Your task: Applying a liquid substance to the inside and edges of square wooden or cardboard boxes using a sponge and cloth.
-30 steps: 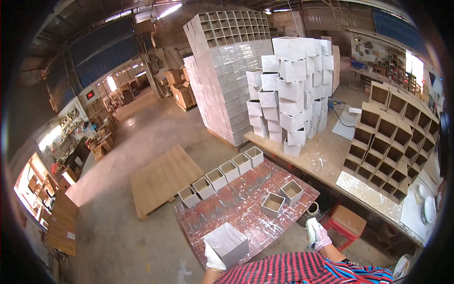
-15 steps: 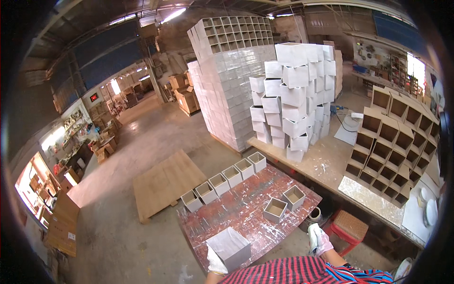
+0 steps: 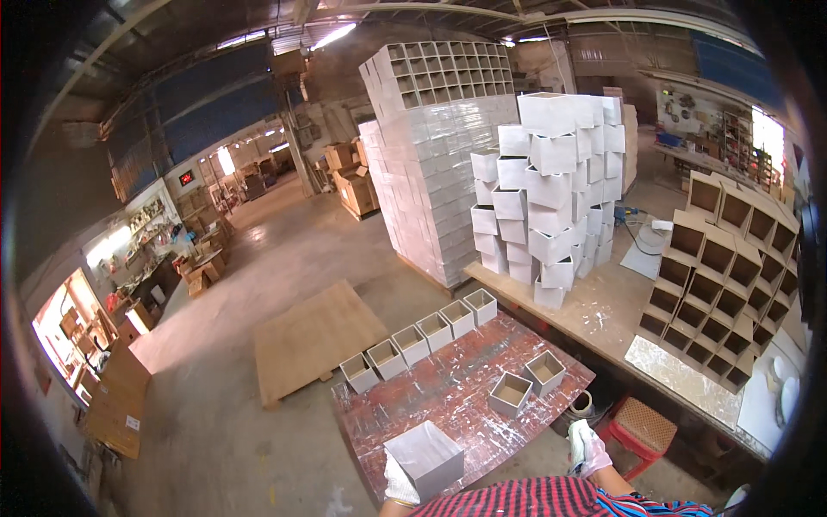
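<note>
In a white glove, my left hand (image 3: 400,479) grips the left side of a white-coated square box (image 3: 424,453) at the near edge of the red, paint-streaked table (image 3: 448,388). The box's smooth closed face is up. My right hand (image 3: 590,450), in a pale glove, is closed beside the table's right corner, away from the box. Something whitish shows at its fingers, too unclear to name. Two open-topped boxes, a left one (image 3: 511,395) and a right one (image 3: 544,373), stand on the table's right part. Several more make a row (image 3: 412,342) along its far edge.
A stack of white boxes (image 3: 551,194) and a pile of raw brown boxes (image 3: 719,271) stand on the long bench (image 3: 594,323) at right. Near my right hand are a red stool (image 3: 642,428) and a round container (image 3: 583,403). A wooden board (image 3: 319,340) lies left of the table.
The scene has shifted slightly down and to the right in the picture. My left hand stays on the box, and my right hand keeps nearly the same place by the table corner.
</note>
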{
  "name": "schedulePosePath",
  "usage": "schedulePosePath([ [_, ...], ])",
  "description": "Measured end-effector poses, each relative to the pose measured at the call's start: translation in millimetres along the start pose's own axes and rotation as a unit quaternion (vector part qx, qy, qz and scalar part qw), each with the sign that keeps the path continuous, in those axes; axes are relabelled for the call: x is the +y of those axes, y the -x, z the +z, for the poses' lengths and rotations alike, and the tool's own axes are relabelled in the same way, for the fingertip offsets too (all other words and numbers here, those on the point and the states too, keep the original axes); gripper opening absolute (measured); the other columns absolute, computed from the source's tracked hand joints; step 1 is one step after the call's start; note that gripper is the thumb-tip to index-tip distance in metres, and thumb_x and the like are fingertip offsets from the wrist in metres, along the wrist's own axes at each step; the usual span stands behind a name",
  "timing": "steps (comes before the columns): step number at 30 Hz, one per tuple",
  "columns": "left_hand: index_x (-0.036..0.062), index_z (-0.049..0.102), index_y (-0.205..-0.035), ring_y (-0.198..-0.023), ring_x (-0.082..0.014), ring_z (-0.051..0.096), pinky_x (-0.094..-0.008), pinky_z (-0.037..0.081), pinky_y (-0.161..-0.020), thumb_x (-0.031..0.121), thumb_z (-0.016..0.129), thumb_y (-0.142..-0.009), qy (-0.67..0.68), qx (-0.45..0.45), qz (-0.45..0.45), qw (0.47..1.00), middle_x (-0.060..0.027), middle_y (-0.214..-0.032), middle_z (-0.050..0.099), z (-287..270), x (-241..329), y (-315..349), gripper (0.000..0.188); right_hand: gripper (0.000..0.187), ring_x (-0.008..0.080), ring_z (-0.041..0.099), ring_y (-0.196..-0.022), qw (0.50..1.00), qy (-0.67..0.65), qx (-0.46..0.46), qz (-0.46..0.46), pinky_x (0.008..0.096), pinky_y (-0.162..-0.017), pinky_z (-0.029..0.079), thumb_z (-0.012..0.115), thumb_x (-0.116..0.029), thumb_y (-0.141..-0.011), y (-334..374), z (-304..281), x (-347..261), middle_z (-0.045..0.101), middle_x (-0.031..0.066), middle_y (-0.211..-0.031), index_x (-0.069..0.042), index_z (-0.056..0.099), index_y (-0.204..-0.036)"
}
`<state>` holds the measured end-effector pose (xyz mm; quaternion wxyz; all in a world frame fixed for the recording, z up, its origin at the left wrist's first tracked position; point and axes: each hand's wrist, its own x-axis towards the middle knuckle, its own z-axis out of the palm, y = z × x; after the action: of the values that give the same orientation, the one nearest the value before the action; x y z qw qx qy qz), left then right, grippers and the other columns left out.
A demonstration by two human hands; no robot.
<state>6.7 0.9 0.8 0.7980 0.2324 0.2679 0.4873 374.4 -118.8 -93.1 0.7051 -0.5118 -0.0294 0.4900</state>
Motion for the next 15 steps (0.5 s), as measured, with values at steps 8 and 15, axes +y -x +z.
schedulePosePath([
  [8,0.0076,0.044,-0.125,-0.11,-0.0315,0.049,-0.0459,0.038,-0.095,0.05,0.017,-0.091,0.043,0.013,-0.011,0.999,-0.011,-0.122,0.052,-8.1,-3.7,-7.4,0.061,0.024,0.0104,0.055,-0.063,1.0,-0.018,0.013,0.001,0.0221,-0.054,0.044,0.056,-0.031,-0.087,0.5,2.5,-1.1,0.059,0.0005,-0.075,-0.008,0.06,-0.089],
  [15,0.0083,0.043,-0.127,-0.112,-0.03,0.048,-0.0443,0.037,-0.097,0.051,0.017,-0.091,0.019,0.032,-0.004,0.999,-0.0098,-0.124,0.05,-9.4,-3.2,-2.1,0.061,0.022,0.0107,0.055,-0.063,1.0,-0.014,-0.004,-0.024,0.0225,-0.054,0.044,0.057,-0.03,-0.086,-11.6,-3.7,7.1,0.059,0.0002,-0.076,-0.007,0.06,-0.089],
])
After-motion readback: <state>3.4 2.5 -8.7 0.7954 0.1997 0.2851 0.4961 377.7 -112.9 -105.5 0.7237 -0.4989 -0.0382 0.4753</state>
